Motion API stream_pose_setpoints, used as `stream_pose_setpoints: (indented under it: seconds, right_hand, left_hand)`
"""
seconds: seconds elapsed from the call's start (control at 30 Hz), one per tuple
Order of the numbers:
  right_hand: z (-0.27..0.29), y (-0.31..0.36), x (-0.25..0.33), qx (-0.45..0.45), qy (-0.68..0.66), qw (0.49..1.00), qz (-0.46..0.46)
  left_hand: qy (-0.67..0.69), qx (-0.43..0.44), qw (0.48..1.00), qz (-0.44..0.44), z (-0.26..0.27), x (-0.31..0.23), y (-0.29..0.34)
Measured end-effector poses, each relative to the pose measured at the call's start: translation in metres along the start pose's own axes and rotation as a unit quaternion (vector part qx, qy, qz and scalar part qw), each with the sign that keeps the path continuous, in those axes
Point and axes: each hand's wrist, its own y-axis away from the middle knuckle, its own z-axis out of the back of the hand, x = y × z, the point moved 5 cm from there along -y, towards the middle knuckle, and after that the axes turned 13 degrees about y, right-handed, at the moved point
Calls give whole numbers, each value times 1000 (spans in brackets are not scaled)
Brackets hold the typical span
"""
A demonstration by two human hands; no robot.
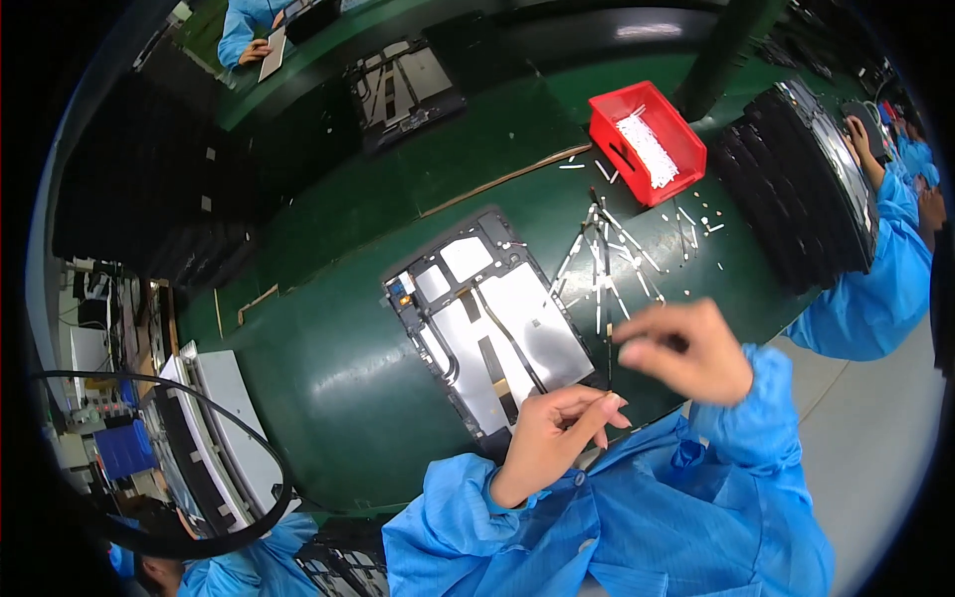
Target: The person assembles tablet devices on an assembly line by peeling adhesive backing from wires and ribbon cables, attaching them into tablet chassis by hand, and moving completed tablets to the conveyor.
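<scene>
My left hand [557, 438] is closed in a pinch over the near edge of a flat device panel [537, 328]; whatever lies between the fingertips is too small to make out. The panel lies tilted on the green table, with a black frame, silver plates and dark ribbon strips. To its right my right hand [696, 353] hovers, slightly blurred, with thumb and forefinger apart and nothing visible between them. Several thin black sticks and strips with white pieces [605, 249] fan out on the table beyond this hand.
A red bin [686, 164] of small white pieces stands at the far right, with scraps around it. Stacks of black panels rise at left [149, 199] and right [796, 189]. Another panel [403, 90] lies at the back. Co-workers in blue sleeves [875, 298] work nearby.
</scene>
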Motion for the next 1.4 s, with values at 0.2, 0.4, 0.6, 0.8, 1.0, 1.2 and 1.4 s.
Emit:
stream_pose_setpoints:
  seconds: [0.2, 0.4, 0.6, 0.8, 1.0, 1.2, 1.4]
  right_hand:
    - [-43, 28, 16, 32, -40, 999, -3]
    - [-74, 11, 37, -8, -64, 996, 66]
    - [-118, -13, 54, 32, -85, 996, -18]
    - [-144, -11, 47, -10, 43, 998, 45]
    - [-151, -11, 46, -47, 107, 990, 76]
    - [-151, -12, 48, -81, 125, 987, 61]
    - [-153, -10, 46, -78, 139, 985, 73]
  left_hand:
    - [-160, -44, 986, -37, 10, -14, 27]
    - [-193, -159, 953, -174, 48, -20, 75]
    - [-71, -233, 959, -147, 100, 8, 114]
    - [-97, -152, 978, -101, 87, 12, 113]
    - [-8, -129, 988, -79, 87, 9, 111]
    - [57, -141, 985, -86, 104, 21, 104]
    - [-4, -211, 970, -123, 101, 17, 98]
